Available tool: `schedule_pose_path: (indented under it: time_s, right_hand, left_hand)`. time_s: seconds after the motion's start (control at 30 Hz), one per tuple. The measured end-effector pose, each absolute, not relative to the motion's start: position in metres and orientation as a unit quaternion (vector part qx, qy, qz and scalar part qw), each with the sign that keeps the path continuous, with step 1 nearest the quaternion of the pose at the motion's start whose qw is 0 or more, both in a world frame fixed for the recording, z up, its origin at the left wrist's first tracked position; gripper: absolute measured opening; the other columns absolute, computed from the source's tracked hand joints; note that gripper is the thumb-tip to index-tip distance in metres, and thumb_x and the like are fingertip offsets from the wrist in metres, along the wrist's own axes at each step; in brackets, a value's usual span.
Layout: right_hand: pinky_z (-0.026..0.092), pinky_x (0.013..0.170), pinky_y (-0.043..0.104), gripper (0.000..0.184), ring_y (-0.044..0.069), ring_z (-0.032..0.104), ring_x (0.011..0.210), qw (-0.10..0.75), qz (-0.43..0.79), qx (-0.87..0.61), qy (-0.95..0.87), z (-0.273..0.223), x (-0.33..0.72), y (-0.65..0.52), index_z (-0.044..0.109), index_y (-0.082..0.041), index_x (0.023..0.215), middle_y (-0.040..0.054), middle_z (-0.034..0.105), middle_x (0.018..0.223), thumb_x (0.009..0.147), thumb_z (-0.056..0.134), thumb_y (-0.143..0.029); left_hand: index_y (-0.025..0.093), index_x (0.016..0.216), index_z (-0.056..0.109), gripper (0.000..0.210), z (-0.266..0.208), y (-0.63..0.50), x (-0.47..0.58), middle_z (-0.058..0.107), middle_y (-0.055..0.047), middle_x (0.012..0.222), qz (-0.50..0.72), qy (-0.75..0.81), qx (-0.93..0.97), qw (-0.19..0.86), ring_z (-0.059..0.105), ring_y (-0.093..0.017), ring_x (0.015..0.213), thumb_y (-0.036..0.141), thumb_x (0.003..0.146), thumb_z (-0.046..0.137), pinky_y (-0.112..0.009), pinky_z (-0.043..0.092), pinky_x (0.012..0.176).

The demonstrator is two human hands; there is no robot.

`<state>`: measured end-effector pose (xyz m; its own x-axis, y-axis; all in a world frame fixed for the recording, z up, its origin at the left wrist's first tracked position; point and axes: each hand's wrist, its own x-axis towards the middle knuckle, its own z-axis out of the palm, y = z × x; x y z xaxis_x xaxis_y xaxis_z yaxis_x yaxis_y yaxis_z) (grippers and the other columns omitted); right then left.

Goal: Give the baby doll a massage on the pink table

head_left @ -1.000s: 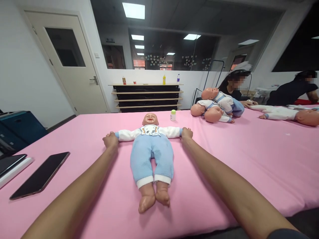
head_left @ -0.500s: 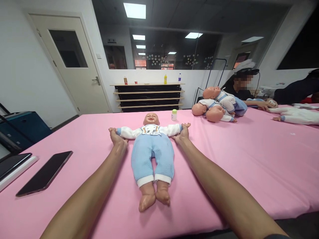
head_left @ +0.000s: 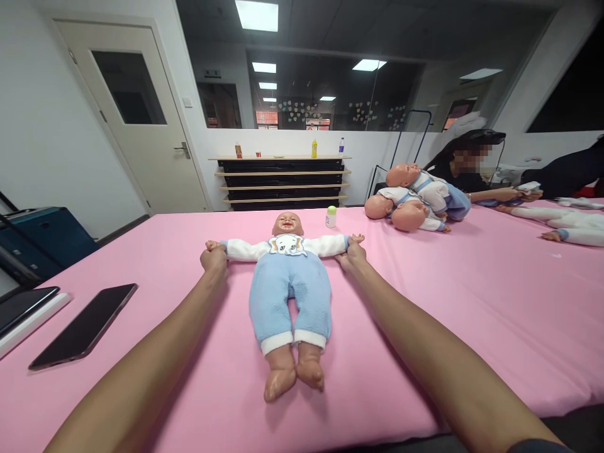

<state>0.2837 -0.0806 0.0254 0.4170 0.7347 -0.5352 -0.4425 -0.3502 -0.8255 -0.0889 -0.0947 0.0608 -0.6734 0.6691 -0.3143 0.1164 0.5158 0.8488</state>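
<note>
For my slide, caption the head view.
Left hand and right hand hold a baby doll by outstretched arms on pink cloth.

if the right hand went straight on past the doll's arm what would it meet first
Past the doll's arm, the right hand would probably meet the green-capped white bottle first, judging by the way it points; depth is hard to judge from one view.

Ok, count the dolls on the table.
5: the held doll, between left hand and right hand; three piled dolls farther right; a cropped doll at the right edge. The pile may hide more.
</note>
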Motion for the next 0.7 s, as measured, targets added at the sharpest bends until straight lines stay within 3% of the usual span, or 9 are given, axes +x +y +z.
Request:
schedule_pose_path:
  time_s: [0.13, 0.3, 0.43, 0.7]
  right_hand:
    - [0.052, 0.087, 0.047, 0.037, 0.009, 0.062, 0.097, 0.561, 0.561, -0.608, -0.017, 0.017, 0.294, -0.089, 0.034, -0.031, 0.132, 0.0013, 0.052, 0.126, 0.096, 0.042, -0.031]
    - [0.05, 0.089, 0.051, 0.032, 0.011, 0.062, 0.1, 0.588, 0.592, -0.552, -0.014, 0.015, 0.298, -0.098, 0.038, -0.03, 0.127, 0.0019, 0.054, 0.125, 0.097, 0.046, -0.033]
    - [0.049, 0.089, 0.053, 0.029, 0.012, 0.062, 0.1, 0.586, 0.61, -0.533, -0.015, 0.017, 0.3, -0.102, 0.039, -0.031, 0.126, 0.0012, 0.054, 0.125, 0.098, 0.045, -0.032]
    - [0.05, 0.091, 0.051, 0.039, 0.012, 0.062, 0.098, 0.593, 0.608, -0.527, -0.032, 0.021, 0.295, -0.102, 0.037, -0.035, 0.135, 0.0014, 0.054, 0.125, 0.097, 0.047, -0.036]
  left_hand:
    - [0.01, 0.097, 0.049, 0.025, 0.063, -0.107, -0.105, 0.056, -0.011, 0.096, 0.38, 0.843, 0.218, 0.313, 0.056, -0.017, 0.092, 0.018, 0.074, 0.049, -0.031, 0.05, 0.085]
    - [0.008, 0.135, 0.036, 0.072, 0.079, -0.122, -0.116, 0.042, -0.021, 0.134, 0.352, 0.862, 0.246, 0.268, 0.048, -0.03, 0.123, 0.015, 0.067, 0.055, -0.046, 0.043, 0.104]
    - [0.018, 0.145, 0.029, 0.075, 0.106, -0.141, -0.097, 0.029, -0.015, 0.148, 0.331, 0.834, 0.372, 0.238, 0.039, -0.029, 0.134, 0.023, 0.075, 0.056, -0.046, 0.035, 0.114]
    - [0.029, 0.146, 0.035, 0.07, 0.207, -0.286, -0.016, 0.034, -0.005, 0.15, 0.104, 0.65, 0.712, 0.242, 0.035, -0.026, 0.139, 0.051, 0.081, 0.05, -0.043, 0.034, 0.116]
